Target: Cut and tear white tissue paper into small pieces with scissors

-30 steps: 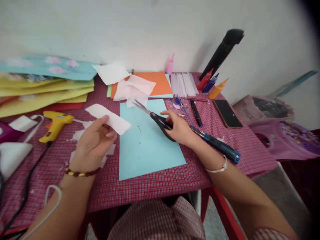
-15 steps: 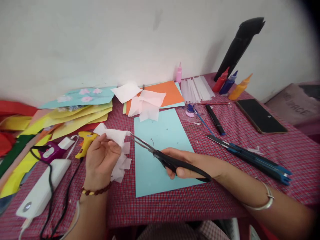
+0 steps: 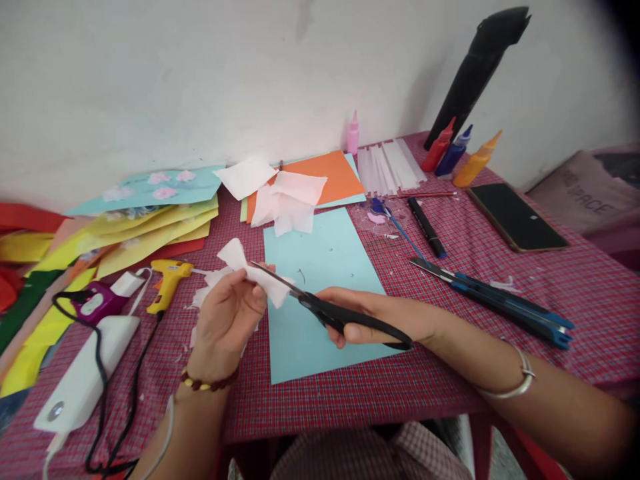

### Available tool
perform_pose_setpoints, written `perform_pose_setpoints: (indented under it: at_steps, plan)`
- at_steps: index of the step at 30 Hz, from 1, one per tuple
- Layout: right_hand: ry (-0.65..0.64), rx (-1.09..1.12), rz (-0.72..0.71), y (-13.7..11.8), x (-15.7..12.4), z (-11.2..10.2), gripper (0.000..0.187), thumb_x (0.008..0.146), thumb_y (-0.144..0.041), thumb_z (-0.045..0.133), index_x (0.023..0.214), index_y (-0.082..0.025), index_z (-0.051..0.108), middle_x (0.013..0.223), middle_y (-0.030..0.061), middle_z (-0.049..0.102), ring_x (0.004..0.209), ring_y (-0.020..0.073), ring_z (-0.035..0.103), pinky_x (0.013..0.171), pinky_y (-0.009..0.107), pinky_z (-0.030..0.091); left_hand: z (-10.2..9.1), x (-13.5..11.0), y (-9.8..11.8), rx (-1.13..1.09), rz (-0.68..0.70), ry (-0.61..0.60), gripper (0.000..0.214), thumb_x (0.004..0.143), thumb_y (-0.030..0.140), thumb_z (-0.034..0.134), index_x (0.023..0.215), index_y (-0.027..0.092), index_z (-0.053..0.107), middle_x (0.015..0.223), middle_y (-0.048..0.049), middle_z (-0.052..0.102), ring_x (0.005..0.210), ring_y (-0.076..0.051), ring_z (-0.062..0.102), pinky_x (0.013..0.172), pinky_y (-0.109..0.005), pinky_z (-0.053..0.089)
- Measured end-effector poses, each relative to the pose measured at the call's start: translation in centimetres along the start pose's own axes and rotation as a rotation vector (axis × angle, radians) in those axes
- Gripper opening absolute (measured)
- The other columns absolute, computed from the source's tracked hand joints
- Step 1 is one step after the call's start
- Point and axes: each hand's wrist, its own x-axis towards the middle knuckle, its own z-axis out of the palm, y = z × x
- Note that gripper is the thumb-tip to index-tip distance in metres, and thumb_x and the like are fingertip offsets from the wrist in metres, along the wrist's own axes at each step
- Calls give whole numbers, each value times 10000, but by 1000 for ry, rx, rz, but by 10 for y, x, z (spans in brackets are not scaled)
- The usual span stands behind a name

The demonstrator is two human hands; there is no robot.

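Note:
My left hand (image 3: 229, 319) pinches a strip of white tissue paper (image 3: 236, 257) and holds it up above the red checked tablecloth (image 3: 150, 360). My right hand (image 3: 367, 320) grips black-handled scissors (image 3: 330, 310); their blades reach across the strip close to my left fingers. Under both lies a light blue sheet (image 3: 320, 267). White scraps (image 3: 203, 297) lie on the cloth beneath my left hand.
A yellow glue gun (image 3: 167, 280), a white power bank (image 3: 80, 383) with black cable and stacked coloured sheets (image 3: 150, 227) lie left. Tissue pieces (image 3: 290, 197), orange paper, white strips, glue bottles (image 3: 453, 157), a black marker (image 3: 425, 227), blue scissors (image 3: 495, 300) and a phone (image 3: 515, 217) lie behind and right.
My right hand lifted the black scissors off the blue sheet and brought them to the tissue strip; the blades now cross it. My left hand turned the strip and drew it nearer.

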Motion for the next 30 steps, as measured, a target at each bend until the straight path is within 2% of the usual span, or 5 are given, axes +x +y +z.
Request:
perform_pose_setpoints:
  at_steps: [7,15,20,26,30]
  plan:
    - [29,-13,-55,10,3,-2,693,893,-597,555,1361,-126,355,874,8,485,774,110,501,699,277,456,-2,3,-8,15,106,3,336,909,54,390,702,103,650,744,-91,710,668,-121,686,636,-191,598]
    - [146,19,55,0,0,6,705,836,-598,637,1337,-143,439,800,-30,442,614,64,444,523,202,407,-2,4,-9,20,113,-51,316,908,60,407,738,93,672,742,-80,710,675,-123,683,633,-197,597]
    - [179,84,77,-3,0,14,609,852,-590,622,1251,-153,479,662,-85,396,425,27,371,381,172,298,-3,5,-9,-28,126,-51,321,911,40,399,722,103,652,677,-34,684,616,-98,657,630,-205,592]
    - [111,32,71,-5,-1,11,634,857,-648,567,1199,-126,456,840,-7,474,639,72,496,579,218,450,-11,9,-9,2,152,-70,90,820,88,617,751,142,632,692,18,682,577,-85,626,441,-165,469]
    - [64,-9,60,-9,-2,8,555,889,-643,520,1085,-126,474,786,0,489,673,101,498,632,252,441,-14,8,-12,70,194,-102,122,725,140,758,732,136,636,701,19,684,582,-79,609,492,-174,477]
